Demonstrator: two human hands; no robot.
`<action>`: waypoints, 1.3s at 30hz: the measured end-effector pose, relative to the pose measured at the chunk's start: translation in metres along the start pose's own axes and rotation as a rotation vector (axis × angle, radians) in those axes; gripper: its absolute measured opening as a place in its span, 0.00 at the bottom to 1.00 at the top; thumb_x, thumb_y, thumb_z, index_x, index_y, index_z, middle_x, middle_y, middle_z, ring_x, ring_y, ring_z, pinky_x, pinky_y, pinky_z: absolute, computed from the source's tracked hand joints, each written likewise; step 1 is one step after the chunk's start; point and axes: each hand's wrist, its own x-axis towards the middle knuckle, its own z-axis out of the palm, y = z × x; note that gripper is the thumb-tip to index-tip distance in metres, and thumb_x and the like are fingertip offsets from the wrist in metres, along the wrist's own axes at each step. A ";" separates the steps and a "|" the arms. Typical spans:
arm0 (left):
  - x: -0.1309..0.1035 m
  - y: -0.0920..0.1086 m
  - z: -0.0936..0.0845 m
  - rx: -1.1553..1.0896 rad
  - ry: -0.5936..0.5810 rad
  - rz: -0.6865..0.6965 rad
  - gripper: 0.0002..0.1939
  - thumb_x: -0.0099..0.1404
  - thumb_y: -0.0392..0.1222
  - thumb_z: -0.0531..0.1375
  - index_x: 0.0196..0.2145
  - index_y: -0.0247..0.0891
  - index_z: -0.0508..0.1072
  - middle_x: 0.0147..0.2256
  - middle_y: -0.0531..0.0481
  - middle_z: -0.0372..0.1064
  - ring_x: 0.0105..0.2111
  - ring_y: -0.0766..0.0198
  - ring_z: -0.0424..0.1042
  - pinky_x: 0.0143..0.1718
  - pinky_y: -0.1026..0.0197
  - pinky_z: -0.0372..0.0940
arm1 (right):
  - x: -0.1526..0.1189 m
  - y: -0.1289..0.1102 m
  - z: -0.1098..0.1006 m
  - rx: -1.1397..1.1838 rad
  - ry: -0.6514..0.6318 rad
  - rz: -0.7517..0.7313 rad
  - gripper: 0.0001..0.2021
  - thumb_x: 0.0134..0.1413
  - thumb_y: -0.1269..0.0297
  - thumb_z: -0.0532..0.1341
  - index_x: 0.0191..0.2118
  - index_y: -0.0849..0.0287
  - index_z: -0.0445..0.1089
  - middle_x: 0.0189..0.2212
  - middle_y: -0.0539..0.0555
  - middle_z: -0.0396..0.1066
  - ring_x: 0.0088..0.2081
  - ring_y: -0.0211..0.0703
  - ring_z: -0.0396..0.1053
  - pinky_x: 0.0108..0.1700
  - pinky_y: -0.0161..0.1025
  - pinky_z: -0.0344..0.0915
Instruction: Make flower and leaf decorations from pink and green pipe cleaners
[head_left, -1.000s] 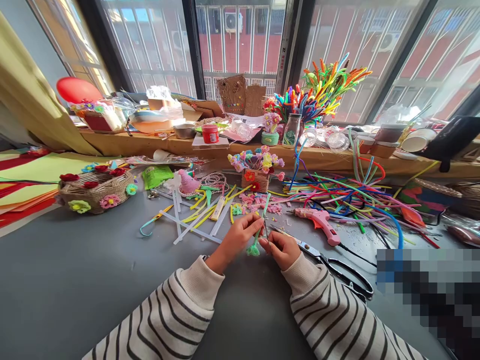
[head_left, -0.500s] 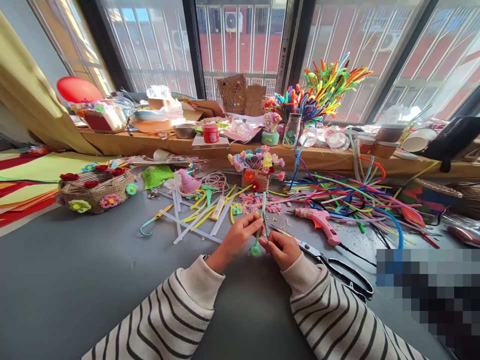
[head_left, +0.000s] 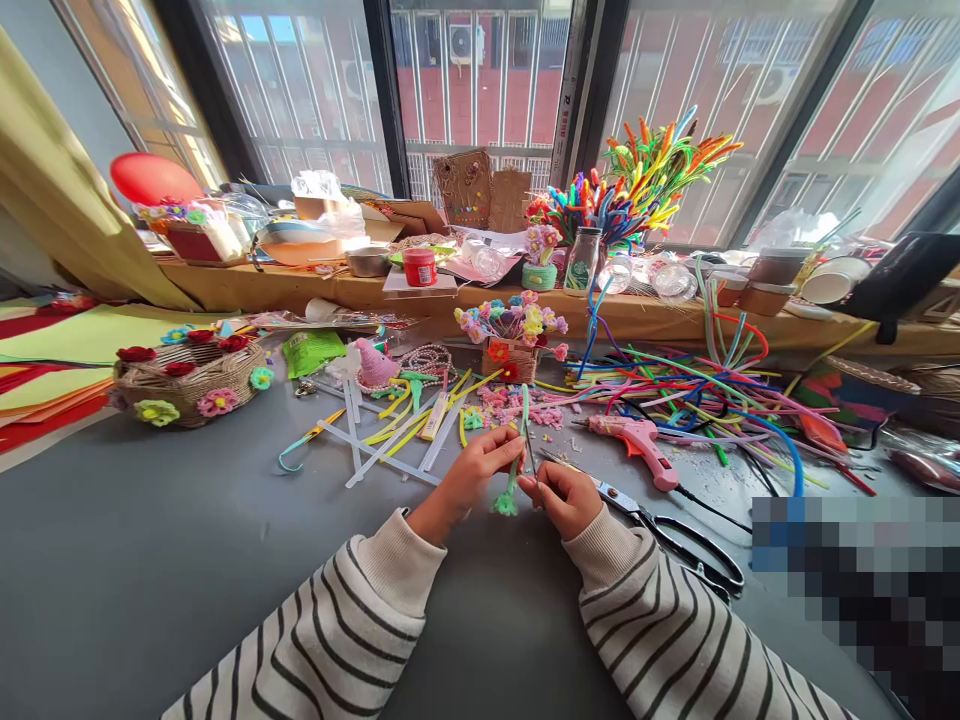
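Between thumb and fingers, my left hand [head_left: 474, 470] pinches a pale green fuzzy-wire flower [head_left: 505, 503], its bloom hanging down and its stem rising above my fingertips. Close on its right, my right hand [head_left: 568, 495] is closed around a thin dark metal tool [head_left: 531, 452], which points up beside the stem. Its exact kind is hard to make out, as my fingers cover the lower end. Large black-handled scissors [head_left: 626, 502] lie on the grey table just right of my right hand. Beyond them rests a pink glue gun [head_left: 637, 445].
Clear glue sticks [head_left: 382, 463] and yellow fuzzy strips lie left of centre. Pink scraps [head_left: 517, 405] sit before a small basket of flowers [head_left: 517, 355]. Coloured fuzzy wires [head_left: 675, 385] heap at right. A woven twine basket [head_left: 191, 385] stands at left.
The green flower's bloom has shifted slightly left, away from my right hand. The dark tool has tilted a little, and both hands stay nearly in place.
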 end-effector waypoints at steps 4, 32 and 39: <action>-0.001 0.001 -0.001 0.029 -0.051 -0.018 0.09 0.54 0.41 0.51 0.20 0.34 0.60 0.20 0.56 0.53 0.23 0.72 0.53 0.28 0.69 0.52 | 0.000 0.000 -0.002 0.097 -0.080 0.029 0.20 0.44 0.50 0.46 0.13 0.59 0.53 0.10 0.46 0.51 0.15 0.31 0.48 0.19 0.31 0.48; 0.001 0.001 0.000 0.102 0.014 0.045 0.11 0.54 0.45 0.50 0.20 0.36 0.60 0.21 0.55 0.53 0.23 0.70 0.54 0.28 0.66 0.53 | 0.000 0.001 0.001 -0.013 0.036 0.008 0.18 0.43 0.54 0.51 0.12 0.58 0.50 0.10 0.45 0.51 0.17 0.31 0.50 0.20 0.30 0.50; 0.000 0.002 0.000 0.050 0.052 0.017 0.11 0.52 0.45 0.51 0.20 0.36 0.60 0.21 0.54 0.52 0.23 0.69 0.54 0.28 0.67 0.54 | 0.001 -0.001 0.000 0.136 -0.066 0.013 0.20 0.44 0.49 0.48 0.13 0.59 0.54 0.11 0.46 0.53 0.16 0.31 0.50 0.20 0.30 0.50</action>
